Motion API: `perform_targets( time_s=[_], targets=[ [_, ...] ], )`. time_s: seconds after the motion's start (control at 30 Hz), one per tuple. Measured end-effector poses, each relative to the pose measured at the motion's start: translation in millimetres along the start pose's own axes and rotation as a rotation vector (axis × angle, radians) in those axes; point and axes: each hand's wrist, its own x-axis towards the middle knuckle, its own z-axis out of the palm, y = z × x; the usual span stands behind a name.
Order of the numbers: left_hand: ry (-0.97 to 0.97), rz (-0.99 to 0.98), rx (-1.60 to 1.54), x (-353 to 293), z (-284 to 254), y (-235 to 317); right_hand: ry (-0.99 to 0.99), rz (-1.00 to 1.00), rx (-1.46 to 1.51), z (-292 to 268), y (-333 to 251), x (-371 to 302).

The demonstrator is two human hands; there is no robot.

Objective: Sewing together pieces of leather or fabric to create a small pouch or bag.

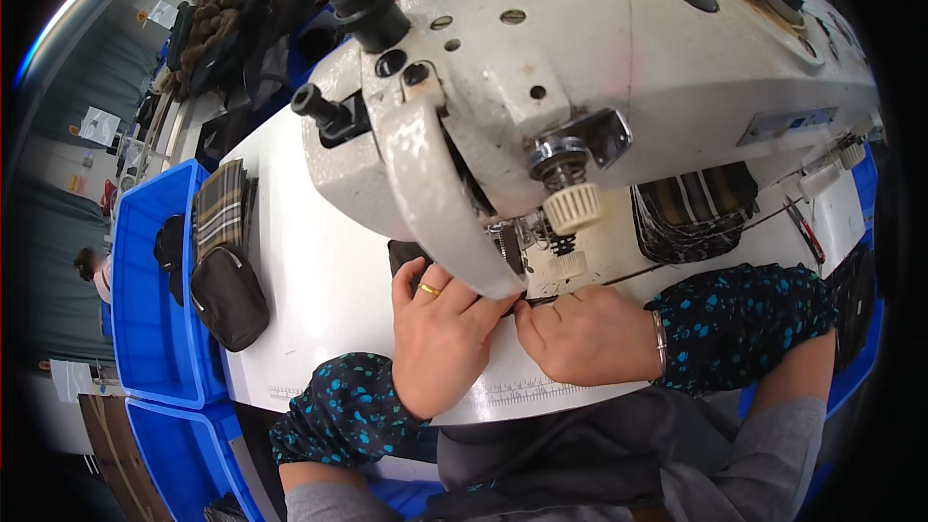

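A white industrial sewing machine [483, 68] stands over the white table, its needle area just beyond my hands. My left hand [445, 333], a gold-coloured ring on one finger, is closed on a dark fabric piece [406, 253]; the machine head hides some of its fingertips. Close beside it, my right hand [590, 333] is curled with fingers pinched on the dark fabric's edge near the presser foot. A thin dark strip [643, 274] runs rightward from there across the table. Most of the fabric lies hidden under my fingers and the machine.
Striped fabric pieces [698, 211] are stacked under the machine arm. Red-handled snips [804, 230] lie at the right. On the left, a dark pouch [229, 298] and striped cloth [221, 208] rest at the table edge by a blue bin [145, 329]. Another blue bin [184, 459] sits nearer.
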Motion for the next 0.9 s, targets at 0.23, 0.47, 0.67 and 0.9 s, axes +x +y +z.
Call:
perform_targets(
  time_s=[0.23, 0.47, 0.67, 0.9],
  targets=[
    [0.014, 0.039, -0.087, 1, 6, -4, -0.025, 0.014, 0.029, 0, 0, 0],
    [0.02, 0.042, -0.13, 1, 9, -6, -0.022, 0.013, 0.027, -1, -1, 0],
    [0.014, 0.053, -0.132, 3, 8, -6, -0.028, 0.019, 0.052, 1, -1, 0],
    [0.005, 0.031, -0.093, 15, 12, -13, -0.022, 0.083, -0.046, 8, 9, 4]
  ],
)
